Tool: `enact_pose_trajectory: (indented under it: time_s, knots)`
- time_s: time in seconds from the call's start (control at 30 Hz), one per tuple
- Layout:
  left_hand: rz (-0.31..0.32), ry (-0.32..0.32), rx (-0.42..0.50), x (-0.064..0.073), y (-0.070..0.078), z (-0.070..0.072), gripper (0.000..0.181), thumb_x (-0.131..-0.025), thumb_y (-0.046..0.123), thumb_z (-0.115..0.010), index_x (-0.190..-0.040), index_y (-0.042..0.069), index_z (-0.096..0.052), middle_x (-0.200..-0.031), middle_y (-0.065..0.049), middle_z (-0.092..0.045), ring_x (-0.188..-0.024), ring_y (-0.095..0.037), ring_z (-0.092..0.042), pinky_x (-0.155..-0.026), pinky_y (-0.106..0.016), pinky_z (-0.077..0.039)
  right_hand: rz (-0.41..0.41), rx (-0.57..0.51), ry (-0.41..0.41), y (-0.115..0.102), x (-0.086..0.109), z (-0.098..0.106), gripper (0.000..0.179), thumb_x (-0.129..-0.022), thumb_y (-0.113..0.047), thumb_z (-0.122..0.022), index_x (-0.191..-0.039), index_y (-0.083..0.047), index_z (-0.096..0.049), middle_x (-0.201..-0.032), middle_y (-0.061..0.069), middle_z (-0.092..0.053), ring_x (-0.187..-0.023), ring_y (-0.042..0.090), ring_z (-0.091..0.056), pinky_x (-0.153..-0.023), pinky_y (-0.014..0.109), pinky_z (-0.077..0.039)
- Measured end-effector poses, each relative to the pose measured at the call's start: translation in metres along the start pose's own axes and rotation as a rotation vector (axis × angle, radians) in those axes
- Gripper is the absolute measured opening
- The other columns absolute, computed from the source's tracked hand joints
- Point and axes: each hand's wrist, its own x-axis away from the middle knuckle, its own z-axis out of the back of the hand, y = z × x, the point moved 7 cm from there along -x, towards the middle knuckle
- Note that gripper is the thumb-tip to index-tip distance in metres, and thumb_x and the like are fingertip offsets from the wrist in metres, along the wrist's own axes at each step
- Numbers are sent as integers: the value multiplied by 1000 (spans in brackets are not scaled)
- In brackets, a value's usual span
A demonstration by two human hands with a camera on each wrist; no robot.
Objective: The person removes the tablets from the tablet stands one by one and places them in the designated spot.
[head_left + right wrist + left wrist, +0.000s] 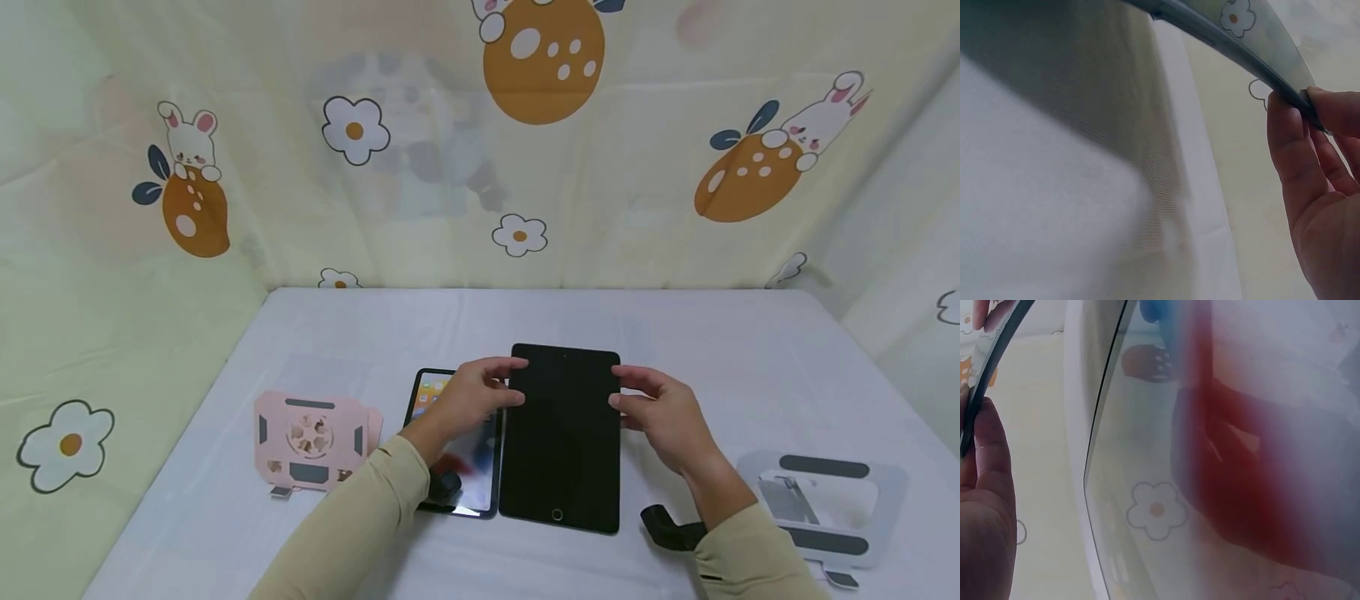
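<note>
A black tablet (562, 442) with a dark screen and a round home button is held between both hands, upright in the head view. My left hand (463, 404) pinches its left edge near the top. On the opposite edge, thumb and fingers of my right hand (667, 417) grip at about the same height. In the right wrist view the tablet's thin edge (1229, 44) sits between thumb and fingertips, above the white tabletop. A second tablet (480, 483), its screen lit with icons, lies under my left forearm, partly hidden by it.
To the left stands a pink stand (348, 433) with a round cutout. A grey-white stand (892, 500) with dark pads is at the right, partly behind my right wrist. Black wrist devices (667, 529) show by both cuffs. Patterned curtains (435, 208) enclose the white table (375, 325).
</note>
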Motion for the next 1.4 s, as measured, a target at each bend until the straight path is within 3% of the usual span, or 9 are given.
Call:
enact_pose_trajectory:
  time_s: [0.67,1.0,1.13,1.27,1.4]
  knots:
    - [26,19,-44,-2,-8,-6,41,-90,14,-76,-129,24,-67,-123,1,-61,-102,-19,-58,-82,-36,-53,-44,1,-25,14,-2,-3,48,-99,-8,-61,-144,1,-47,-147,24,-42,-94,14,-66,-80,27,-56]
    - [27,39,-82,0,-7,-2,43,-92,17,-75,-133,25,-65,-128,-1,-61,-105,-19,-59,-84,-37,-53,-22,-12,-34,12,-2,-6,50,-99,-7,-60,-146,2,-45,-149,24,-41,-94,10,-67,-81,28,-57]
    - [20,31,-73,2,-7,-1,46,-93,17,-74,-136,24,-62,-132,-3,-60,-106,-19,-59,-85,-37,-53,-12,16,-37,12,0,-8,50,-99,-8,-61,-145,2,-45,-149,25,-42,-103,20,-67,-83,30,-56]
    - [25,30,-81,3,-8,0,47,-93,19,-74,-138,24,-61,-136,-2,-58,-110,-18,-59,-88,-38,-53,-6,98,-28,11,2,-10,50,-99,-11,-62,-145,1,-46,-148,24,-45,-121,34,-58,-88,25,-53]
    - [31,35,-87,4,-8,0,49,-93,21,-74,-139,23,-60,-137,-3,-58,-112,-19,-59,-90,-39,-52,-2,143,-23,9,3,-10,51,-99,-14,-63,-145,0,-47,-147,23,-46,-127,37,-54,-90,21,-50]
